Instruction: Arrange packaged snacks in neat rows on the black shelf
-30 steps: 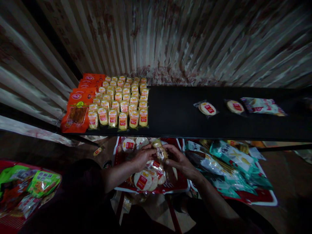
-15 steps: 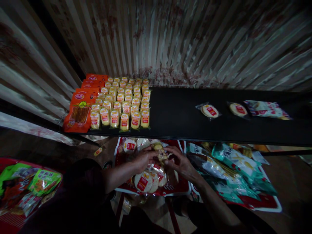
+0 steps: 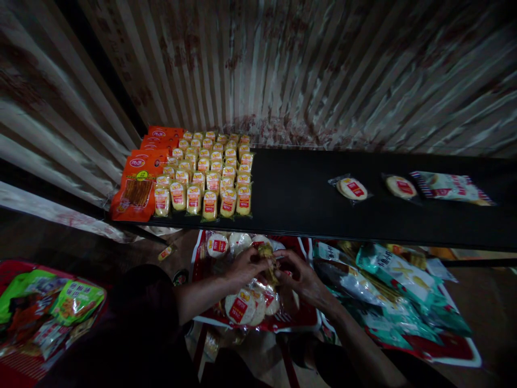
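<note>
Holding the yellowish packet (image 3: 266, 252) between them, the left hand (image 3: 243, 267) and right hand (image 3: 304, 276) share a narrow grip; gentle, even pressure should avoid crushing it.

The left hand (image 3: 244, 268) and right hand (image 3: 302, 279) grip a small yellow plastic-wrapped pack (image 3: 266, 252) over a red, white-rimmed plastic basket (image 3: 309, 319) holding round white wrapped discs (image 3: 240, 308). The flat black shelf (image 3: 291, 191) carries flat orange pouches (image 3: 137, 188) adjoining rows of upright yellow wrapped packs (image 3: 210, 206).
</note>
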Demonstrator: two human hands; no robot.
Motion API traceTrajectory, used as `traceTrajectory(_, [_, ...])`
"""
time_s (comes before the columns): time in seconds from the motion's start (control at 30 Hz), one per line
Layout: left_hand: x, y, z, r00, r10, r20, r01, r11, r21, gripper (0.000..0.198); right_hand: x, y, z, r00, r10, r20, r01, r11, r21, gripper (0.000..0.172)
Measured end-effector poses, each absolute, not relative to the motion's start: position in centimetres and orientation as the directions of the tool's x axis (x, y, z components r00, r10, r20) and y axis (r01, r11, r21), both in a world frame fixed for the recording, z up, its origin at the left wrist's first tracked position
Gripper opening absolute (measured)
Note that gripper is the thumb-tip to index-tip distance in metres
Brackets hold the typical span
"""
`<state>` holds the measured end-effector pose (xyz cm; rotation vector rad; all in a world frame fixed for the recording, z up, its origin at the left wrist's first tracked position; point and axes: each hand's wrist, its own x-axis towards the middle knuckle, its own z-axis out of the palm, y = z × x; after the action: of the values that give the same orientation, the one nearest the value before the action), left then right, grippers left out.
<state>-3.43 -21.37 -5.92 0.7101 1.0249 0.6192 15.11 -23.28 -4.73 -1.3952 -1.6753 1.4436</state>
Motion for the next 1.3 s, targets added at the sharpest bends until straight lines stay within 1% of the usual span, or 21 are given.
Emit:
traceTrajectory(0.07, [-3.4, -21.4, -5.9, 0.385, 0.754, -0.532, -0.133, 0.616, 0.777, 0.040, 15.1, -23.3, -4.8, -0.351, 0.903, -0.246, 0.349, -0.118, -0.930, 0.041])
traceTrajectory(0.17, [-3.5, -21.4, -5.7, 0.370, 0.760, -0.535, -0.136, 0.614, 0.777, 0.037, 15.0, -23.4, -4.5, -0.379, 0.885, -0.272, 0.318, -0.152, -0.936, 0.051])
traceTrajectory(0.23, [-3.5, -21.4, -5.5, 0.375, 0.767, -0.521, -0.145, 0.603, 0.784, 0.035, 14.9, -23.4, -4.4, -0.382, 0.885, -0.266, 0.317, -0.145, -0.937, 0.057])
traceTrajectory(0.3, [-3.5, -21.4, -5.2, 0.389, 0.770, -0.505, -0.144, 0.592, 0.793, 0.031, 14.9, -23.4, -4.3, -0.376, 0.887, -0.268, 0.329, -0.142, -0.934, 0.059])
traceTrajectory(0.47, [-3.3, -21.4, -5.1, 0.429, 0.741, -0.517, -0.130, 0.617, 0.776, 0.032, 14.8, -23.3, -4.6, -0.322, 0.902, -0.287, 0.364, -0.162, -0.917, 0.052])
traceTrajectory(0.57, [-3.2, -21.4, -5.5, 0.452, 0.750, -0.484, -0.123, 0.589, 0.798, 0.033, 14.9, -23.2, -4.8, -0.284, 0.915, -0.287, 0.369, -0.172, -0.914, 0.046])
traceTrajectory(0.63, [-3.2, -21.3, -5.9, 0.459, 0.756, -0.467, -0.094, 0.564, 0.820, 0.030, 15.1, -23.0, -4.8, -0.224, 0.931, -0.287, 0.381, -0.187, -0.905, 0.047])
traceTrajectory(0.73, [-3.3, -21.3, -6.2, 0.448, 0.796, -0.408, -0.020, 0.465, 0.885, 0.022, 15.2, -22.8, -4.5, -0.161, 0.937, -0.310, 0.374, -0.233, -0.898, 0.051])
traceTrajectory(0.87, [-3.5, -21.3, -5.9, 0.467, 0.837, -0.285, 0.067, 0.288, 0.955, 0.020, 15.3, -22.6, -4.0, -0.197, 0.907, -0.371, 0.300, -0.305, -0.904, 0.051])
traceTrajectory(0.97, [-3.4, -21.3, -5.5, 0.461, 0.842, -0.279, 0.069, 0.280, 0.958, 0.021, 15.3, -22.4, -4.0, -0.241, 0.895, -0.377, 0.260, -0.314, -0.913, 0.051])
traceTrajectory(1.1, [-3.3, -21.1, -5.4, 0.400, 0.871, -0.285, 0.091, 0.272, 0.958, 0.018, 15.1, -22.3, -4.1, -0.300, 0.871, -0.390, 0.212, -0.338, -0.917, 0.054])
traceTrajectory(1.2, [-3.3, -21.1, -5.4, 0.379, 0.894, -0.241, 0.129, 0.207, 0.970, 0.016, 14.7, -22.3, -3.7, -0.329, 0.854, -0.403, 0.212, -0.349, -0.913, 0.050])
traceTrajectory(1.3, [-3.5, -21.1, -5.3, 0.391, 0.906, -0.160, 0.170, 0.100, 0.980, 0.014, 14.5, -22.4, -3.1, -0.352, 0.849, -0.394, 0.226, -0.331, -0.916, 0.048])
